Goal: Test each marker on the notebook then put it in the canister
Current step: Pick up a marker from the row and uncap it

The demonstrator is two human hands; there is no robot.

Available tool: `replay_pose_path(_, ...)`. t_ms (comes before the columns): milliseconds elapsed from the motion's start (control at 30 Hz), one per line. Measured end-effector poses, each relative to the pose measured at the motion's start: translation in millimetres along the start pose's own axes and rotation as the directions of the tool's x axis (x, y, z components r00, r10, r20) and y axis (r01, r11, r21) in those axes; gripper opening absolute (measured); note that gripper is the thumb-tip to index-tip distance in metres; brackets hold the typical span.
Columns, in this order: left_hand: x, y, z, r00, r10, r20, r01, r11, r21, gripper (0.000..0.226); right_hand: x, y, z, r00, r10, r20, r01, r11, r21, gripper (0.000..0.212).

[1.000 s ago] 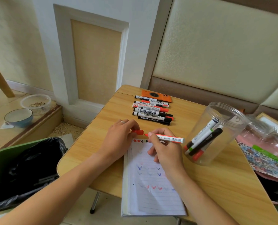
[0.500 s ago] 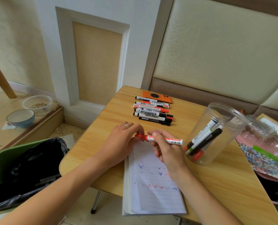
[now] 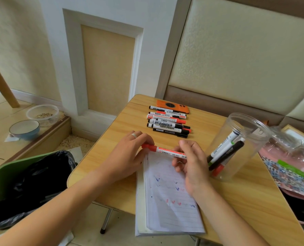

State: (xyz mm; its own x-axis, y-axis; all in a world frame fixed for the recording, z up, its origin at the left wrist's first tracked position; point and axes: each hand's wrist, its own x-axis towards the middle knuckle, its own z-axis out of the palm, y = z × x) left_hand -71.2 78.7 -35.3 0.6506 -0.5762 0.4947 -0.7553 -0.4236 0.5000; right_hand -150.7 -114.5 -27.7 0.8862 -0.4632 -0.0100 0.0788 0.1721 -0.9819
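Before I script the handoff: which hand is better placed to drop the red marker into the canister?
The right hand. It grips the red marker by its barrel, beside the canister. The left hand only pinches the cap end, farther away.

I'm looking at someone's home here: padded cream wall panels [image 3: 236,50], blue ceramic pet bowl [image 3: 24,129] sitting on the floor.

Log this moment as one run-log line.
stage: capping red marker | left hand: holds cap end | right hand: holds barrel | over notebook | canister: holds markers
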Motion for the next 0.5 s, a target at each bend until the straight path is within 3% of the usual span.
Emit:
replay_pose_path(200, -4.1, 21.3, 8.9, 0.998, -0.024, -0.065, 0.005, 0.963, -0.270, 0.008, 0.0, 6.1, 3.2, 0.997, -0.054, 0.059, 0.067, 0.971, -0.229, 0.017)
replay_pose_path(300, -1.0, 25.7, 9.5, 0.998, 0.029, -0.055, -0.047, 0.930, -0.364, 0.016, -2.9, 4.6, 5.6, 0.993, -0.069, 0.094, 0.094, 0.950, -0.296, 0.023)
replay_pose_path(400, 1.7, 20.1, 11.1, 1.000, -0.012, 0.016, 0.018, 0.889, -0.458, 0.032, -4.7, 4.1, 6.0, 0.992, -0.089, 0.094, 0.114, 0.942, -0.316, 0.023)
replay_pose_path(500, 0.6, 17.3, 16.1, 0.996, -0.074, 0.040, 0.084, 0.868, -0.489, 0.025, -4.1, 5.8, 6.4, 0.990, -0.108, 0.086, 0.132, 0.922, -0.365, 0.024)
